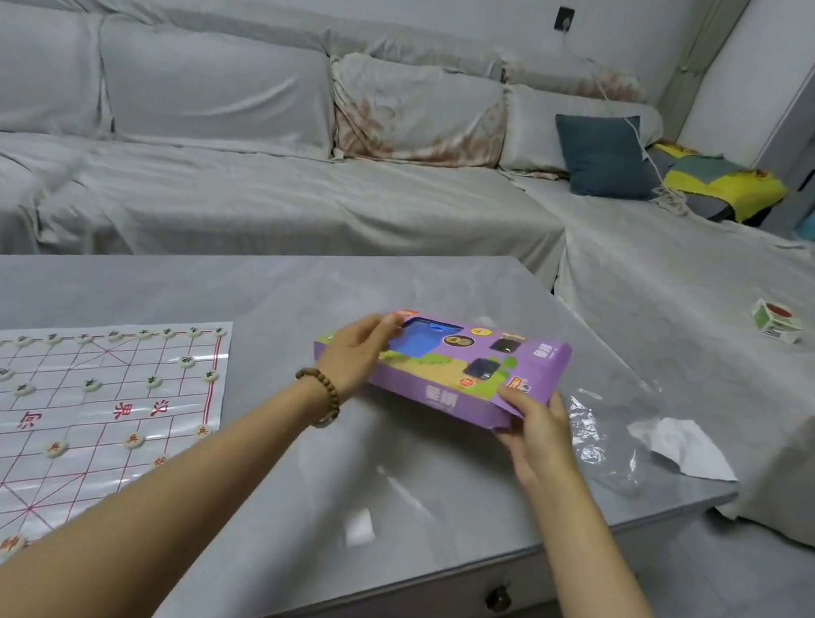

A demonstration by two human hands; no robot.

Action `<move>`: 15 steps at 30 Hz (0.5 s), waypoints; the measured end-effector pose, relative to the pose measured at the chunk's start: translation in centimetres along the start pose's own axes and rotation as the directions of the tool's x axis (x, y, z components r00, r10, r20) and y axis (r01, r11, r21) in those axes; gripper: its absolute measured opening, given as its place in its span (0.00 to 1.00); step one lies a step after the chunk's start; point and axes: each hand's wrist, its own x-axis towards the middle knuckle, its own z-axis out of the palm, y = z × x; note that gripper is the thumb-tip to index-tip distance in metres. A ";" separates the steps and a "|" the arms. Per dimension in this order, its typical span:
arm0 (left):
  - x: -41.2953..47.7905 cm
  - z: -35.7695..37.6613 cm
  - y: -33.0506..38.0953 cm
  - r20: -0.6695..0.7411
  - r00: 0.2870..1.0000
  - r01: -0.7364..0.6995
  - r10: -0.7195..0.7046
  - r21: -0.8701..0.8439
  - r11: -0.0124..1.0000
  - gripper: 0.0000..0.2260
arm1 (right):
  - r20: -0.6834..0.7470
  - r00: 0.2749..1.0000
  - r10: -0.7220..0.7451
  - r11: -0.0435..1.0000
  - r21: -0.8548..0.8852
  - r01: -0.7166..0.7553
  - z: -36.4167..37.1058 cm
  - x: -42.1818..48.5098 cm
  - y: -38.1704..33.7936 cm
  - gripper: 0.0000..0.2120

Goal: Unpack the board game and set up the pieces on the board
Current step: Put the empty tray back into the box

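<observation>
A flat purple game box [460, 367] with a blue window and cartoon print is held just above the grey table [300, 476], tilted. My left hand [355, 354] grips its left end, fingers curled over the top edge. My right hand [536, 437] grips the near right corner, thumb on top. On the table's left lies a plastic Chinese chess board [64, 419] with red lines. Several round cream pieces [89, 384] stand on its points, green-marked at the far side and red-marked at the near side.
Crumpled clear plastic wrap [596, 437] and a white paper scrap [687, 449] lie at the table's right end. A covered grey sofa [259, 159] runs behind and to the right. On it rest a small green-and-white box [777, 318] and a dark blue cushion [604, 153].
</observation>
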 end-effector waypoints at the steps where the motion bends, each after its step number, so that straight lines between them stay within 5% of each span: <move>1: 0.5 -0.8 0.0 -0.031 0.999 -0.028 0.030 0.060 0.998 0.13 | 0.058 0.998 0.015 1.000 -0.018 -0.014 -1.0 0.2 -0.8 0.18; 6: 2.9 -3.3 0.1 0.048 0.998 0.008 -0.027 0.360 0.933 0.26 | 0.336 0.933 0.132 0.984 -0.160 -0.082 -5.2 0.4 -3.2 0.36; 11: 3.3 -2.6 -0.7 0.319 0.908 0.071 -0.272 0.522 0.850 0.29 | 0.473 0.849 0.237 0.952 -0.285 -0.107 -4.6 -0.2 -2.6 0.26; 15: 2.7 -2.9 -1.7 0.376 0.877 0.002 -0.301 0.622 0.783 0.33 | 0.564 0.781 0.267 0.953 -0.276 -0.127 -3.3 -0.7 -2.6 0.26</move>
